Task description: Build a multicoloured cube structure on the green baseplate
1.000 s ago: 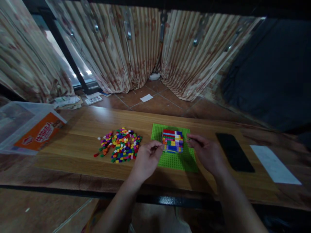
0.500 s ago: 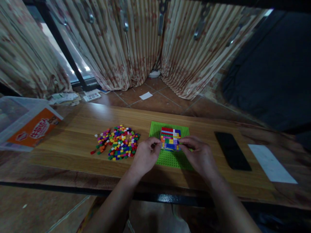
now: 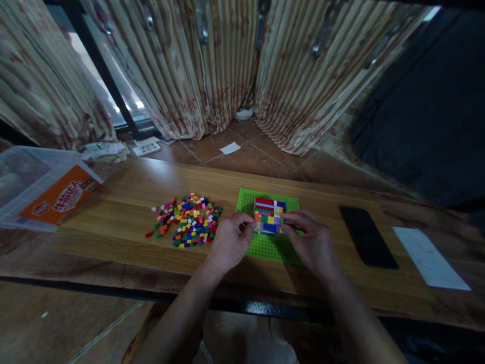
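A block built of multicoloured toy bricks (image 3: pixel 269 212) sits on a green studded baseplate (image 3: pixel 261 248) in the middle of the table. My left hand (image 3: pixel 232 241) is closed, thumb and forefinger together at the block's left side. At the opposite side, my right hand (image 3: pixel 311 236) pinches with its fingertips against the block's right edge. Whether a small loose brick is between the fingers of either hand is too small to tell. Red, white, yellow, green and blue bricks show on the block's upper face.
A heap of loose bricks (image 3: pixel 193 222) lies left of the baseplate on the wooden table (image 3: pixel 125 222). Farther left stands a clear plastic box (image 3: pixel 22 167) with an orange label. To the right are a black phone-like slab (image 3: pixel 367 237) and a white sheet (image 3: pixel 430 258).
The whole view has shifted slightly, with the table things appearing a little farther right. Both hands stay at the sides of the brick block, with little visible change in their grip.
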Demonstrator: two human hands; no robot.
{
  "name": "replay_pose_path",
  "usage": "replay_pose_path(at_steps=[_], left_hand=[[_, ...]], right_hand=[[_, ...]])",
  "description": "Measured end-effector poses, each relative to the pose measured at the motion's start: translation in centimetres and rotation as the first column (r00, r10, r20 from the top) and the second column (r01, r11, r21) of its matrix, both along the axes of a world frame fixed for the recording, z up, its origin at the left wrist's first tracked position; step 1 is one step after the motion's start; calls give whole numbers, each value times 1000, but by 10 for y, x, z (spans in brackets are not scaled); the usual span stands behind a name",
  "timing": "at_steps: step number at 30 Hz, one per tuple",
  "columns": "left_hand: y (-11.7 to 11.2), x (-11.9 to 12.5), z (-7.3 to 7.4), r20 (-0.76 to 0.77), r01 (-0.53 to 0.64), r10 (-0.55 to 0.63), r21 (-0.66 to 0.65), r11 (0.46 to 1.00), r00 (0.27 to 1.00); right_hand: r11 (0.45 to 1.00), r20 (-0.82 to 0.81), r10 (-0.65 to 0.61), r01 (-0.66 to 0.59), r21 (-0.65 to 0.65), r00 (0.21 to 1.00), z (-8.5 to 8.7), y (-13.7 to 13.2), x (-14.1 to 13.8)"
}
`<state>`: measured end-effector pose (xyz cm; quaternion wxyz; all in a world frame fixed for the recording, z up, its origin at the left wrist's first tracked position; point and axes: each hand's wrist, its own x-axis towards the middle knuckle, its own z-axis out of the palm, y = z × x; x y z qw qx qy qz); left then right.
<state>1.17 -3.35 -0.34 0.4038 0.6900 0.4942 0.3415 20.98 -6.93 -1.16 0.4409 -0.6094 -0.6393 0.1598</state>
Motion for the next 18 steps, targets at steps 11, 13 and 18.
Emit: replay_pose_path(at_steps=[11, 13, 18], left_hand=[[0, -2, 0, -21, -5, 5, -10, 1000, 1000], [0, -2, 0, -23, -5, 5, -6, 1000, 1000], [0, -2, -1, -48, -11, 11, 0, 1000, 999]], right_hand=[[983, -181, -165, 146, -115, 970, 0, 5, 9], [963, -244, -235, 192, -188, 941, -2, 7, 9], [908, -287, -343, 237, -345, 894, -8, 13, 3]])
